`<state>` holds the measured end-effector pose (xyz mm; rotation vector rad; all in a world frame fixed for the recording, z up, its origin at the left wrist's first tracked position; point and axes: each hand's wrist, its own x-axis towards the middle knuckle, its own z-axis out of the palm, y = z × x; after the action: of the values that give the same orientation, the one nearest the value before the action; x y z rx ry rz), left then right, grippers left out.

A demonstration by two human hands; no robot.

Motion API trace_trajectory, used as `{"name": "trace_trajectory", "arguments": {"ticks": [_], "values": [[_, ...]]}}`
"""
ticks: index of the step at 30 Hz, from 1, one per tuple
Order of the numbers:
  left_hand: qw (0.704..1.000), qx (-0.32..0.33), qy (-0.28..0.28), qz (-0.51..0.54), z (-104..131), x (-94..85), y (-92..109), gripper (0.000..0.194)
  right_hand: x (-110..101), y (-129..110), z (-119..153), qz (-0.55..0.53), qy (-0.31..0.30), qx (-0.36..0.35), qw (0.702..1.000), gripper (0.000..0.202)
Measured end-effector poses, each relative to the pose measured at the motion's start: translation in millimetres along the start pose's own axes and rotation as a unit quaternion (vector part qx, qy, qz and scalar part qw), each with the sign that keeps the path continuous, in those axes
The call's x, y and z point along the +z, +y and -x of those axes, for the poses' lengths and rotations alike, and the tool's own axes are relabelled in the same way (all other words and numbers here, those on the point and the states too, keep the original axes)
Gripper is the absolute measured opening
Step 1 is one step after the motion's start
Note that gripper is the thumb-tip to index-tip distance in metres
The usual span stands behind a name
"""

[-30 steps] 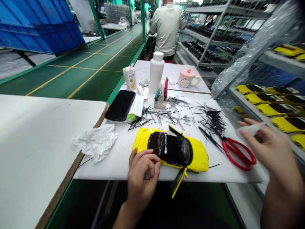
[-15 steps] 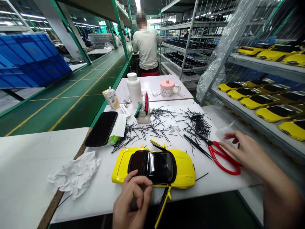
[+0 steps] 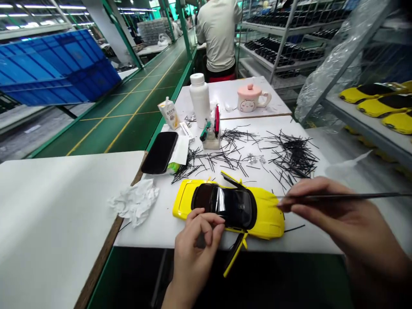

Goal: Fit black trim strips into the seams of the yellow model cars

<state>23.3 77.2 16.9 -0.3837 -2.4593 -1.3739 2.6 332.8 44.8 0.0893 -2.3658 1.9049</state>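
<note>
A yellow model car (image 3: 268,206) with a black roof and windows lies across the bench, both side doors swung out. The near door (image 3: 234,256) points toward me. My left hand (image 3: 199,240) rests against the car's near side, thumb and forefinger pinched by the door opening; what is between them, if anything, is too small to make out. In my right hand (image 3: 325,210) are dark, slim tweezers (image 3: 363,196), gripped like a pen. Their tip points left over the car's hood.
Many black strips (image 3: 294,154) lie scattered behind the car, with small clear bits (image 3: 255,159) among them. Left are crumpled tissue (image 3: 137,201) and a phone (image 3: 160,152). Farther back stand a white bottle (image 3: 199,101) and pink-lidded mug (image 3: 249,101). A rack (image 3: 363,118) holds yellow cars.
My right hand has come left toward the car and picked up the tweezers from the bench. The red-handled scissors are now hidden behind it. My left hand stays at the car; the view has shifted.
</note>
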Motion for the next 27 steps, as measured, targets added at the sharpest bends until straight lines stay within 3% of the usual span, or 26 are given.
{"name": "trace_trajectory", "arguments": {"ticks": [3, 5, 16, 27], "values": [[1.0, -0.013, -0.002, 0.002, 0.3, 0.0, 2.2, 0.034, 28.7, -5.1, 3.3, -0.073, -0.119, -0.038, 0.989, 0.007], [1.0, -0.019, -0.007, 0.006, 0.2, -0.6, 3.6, 0.034, 40.8, -0.8, 2.1, -0.068, -0.161, -0.054, 0.983, 0.006], [0.997, -0.039, -0.018, 0.058, 0.8, 1.2, 2.8, 0.036, 52.6, 7.9, -1.2, -0.034, -0.161, -0.052, 0.985, 0.006], [0.994, -0.035, -0.006, 0.101, 4.7, 0.0, -1.5, 0.032, 45.4, 8.0, -0.8, 0.0, -0.177, -0.058, 0.982, 0.005]]}}
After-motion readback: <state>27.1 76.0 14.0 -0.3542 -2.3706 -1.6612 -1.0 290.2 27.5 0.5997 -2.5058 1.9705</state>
